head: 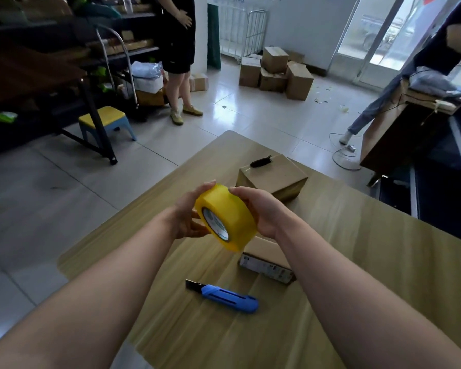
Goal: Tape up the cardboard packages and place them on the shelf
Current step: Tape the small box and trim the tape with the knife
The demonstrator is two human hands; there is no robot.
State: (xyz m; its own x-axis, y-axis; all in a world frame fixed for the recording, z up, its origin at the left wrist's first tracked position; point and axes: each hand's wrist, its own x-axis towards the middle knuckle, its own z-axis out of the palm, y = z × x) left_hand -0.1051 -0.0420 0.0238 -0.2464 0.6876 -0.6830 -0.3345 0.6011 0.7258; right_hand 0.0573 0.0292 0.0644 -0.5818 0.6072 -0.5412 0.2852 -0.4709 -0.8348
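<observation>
Holding yellow roll of packing tape (228, 218) between left hand (188, 215) and right hand (261, 210) above wooden worktop (357, 262), fingers curled round rim, probably hunting tape end; small cardboard box (266, 258) below, blue utility knife (224, 296) within reach.

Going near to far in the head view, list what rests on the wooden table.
Blue plastic utility knife → flat cardboard package with a printed label → taller brown cardboard box → small black object lying on that box's far edge.

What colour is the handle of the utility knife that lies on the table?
Blue, with a dark blade end; the utility knife shows clearly in the head view.
</observation>
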